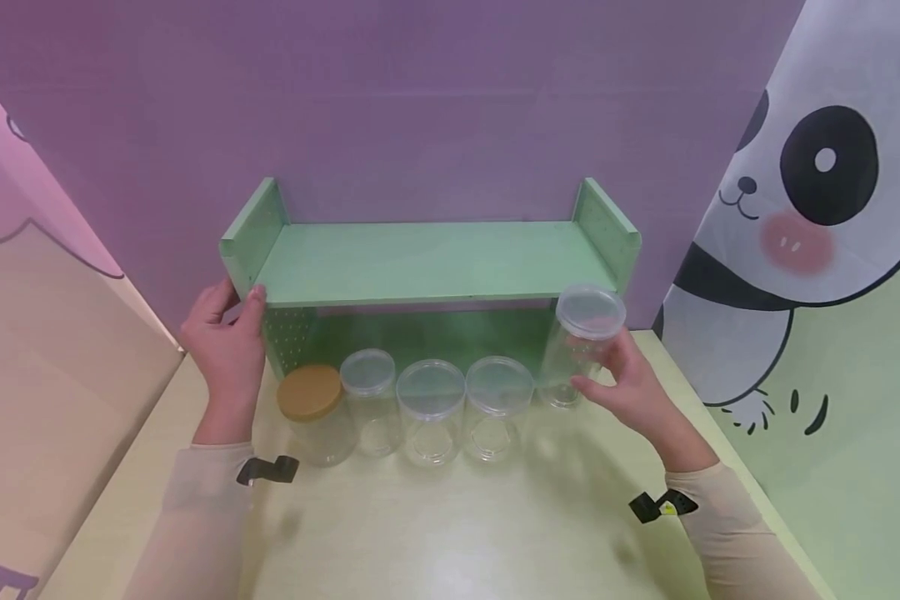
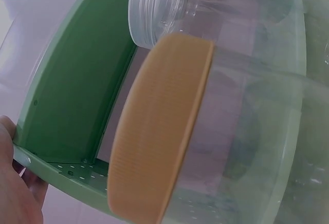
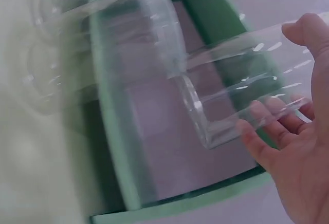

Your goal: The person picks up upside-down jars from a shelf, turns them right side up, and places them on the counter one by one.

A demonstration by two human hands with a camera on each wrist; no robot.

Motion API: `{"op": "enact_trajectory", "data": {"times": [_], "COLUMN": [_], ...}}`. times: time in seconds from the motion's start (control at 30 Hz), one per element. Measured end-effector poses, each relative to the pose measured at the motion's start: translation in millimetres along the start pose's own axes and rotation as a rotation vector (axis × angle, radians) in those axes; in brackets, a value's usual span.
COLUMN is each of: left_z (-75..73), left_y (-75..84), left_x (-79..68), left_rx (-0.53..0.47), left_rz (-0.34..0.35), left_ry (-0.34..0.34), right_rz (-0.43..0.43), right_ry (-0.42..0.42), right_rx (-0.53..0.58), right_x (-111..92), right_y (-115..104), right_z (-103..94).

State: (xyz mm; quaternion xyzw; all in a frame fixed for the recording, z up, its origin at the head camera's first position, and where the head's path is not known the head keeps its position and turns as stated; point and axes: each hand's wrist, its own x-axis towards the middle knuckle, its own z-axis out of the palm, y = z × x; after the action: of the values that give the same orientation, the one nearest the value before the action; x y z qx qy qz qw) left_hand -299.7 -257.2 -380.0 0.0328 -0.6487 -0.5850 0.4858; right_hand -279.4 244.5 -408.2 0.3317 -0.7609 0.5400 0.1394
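Observation:
My left hand point(image 1: 228, 342) grips the left side of the green two-level shelf point(image 1: 420, 258), thumb at its front edge; the left wrist view also shows the hand point(image 2: 18, 178) at the shelf's corner. On the right, my right hand point(image 1: 626, 379) holds a tall clear jar point(image 1: 570, 367) with a translucent lid, just in front of the shelf's right side. In the right wrist view, fingers and thumb are around the jar's clear wall point(image 3: 247, 88). Near the left hand stands a clear jar with a tan lid point(image 1: 310, 392).
In a row before the shelf, beside the tan-lidded jar, stand a narrow clear jar point(image 1: 371, 400) and two wider clear jars, one point(image 1: 431, 417) left of the other point(image 1: 497, 412). A purple wall point(image 1: 435, 108) rises behind. A panda-printed panel point(image 1: 817, 350) flanks the right side.

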Motion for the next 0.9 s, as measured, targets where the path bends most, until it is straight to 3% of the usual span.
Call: {"op": "enact_trajectory", "data": {"times": [0.37,0.6,0.9], "left_z": [0.3,-0.8,-1.0], "left_y": [-4.2,-0.1,-3.1], "left_x": [0.2,-1.2,-0.4], "left_rx": [0.007,0.03,0.037], "left_rz": [0.005,0.011,0.018], "left_ry": [0.006,-0.001,-0.003], "right_rz": [0.072,0.144,0.241], "right_ry": [0.112,0.08,0.046], "right_rx": [0.0,-0.092,-0.103], "right_x": [-20,-31,-37], "right_y": [44,58,72], "right_z": [13.4,21.7,33.8]}}
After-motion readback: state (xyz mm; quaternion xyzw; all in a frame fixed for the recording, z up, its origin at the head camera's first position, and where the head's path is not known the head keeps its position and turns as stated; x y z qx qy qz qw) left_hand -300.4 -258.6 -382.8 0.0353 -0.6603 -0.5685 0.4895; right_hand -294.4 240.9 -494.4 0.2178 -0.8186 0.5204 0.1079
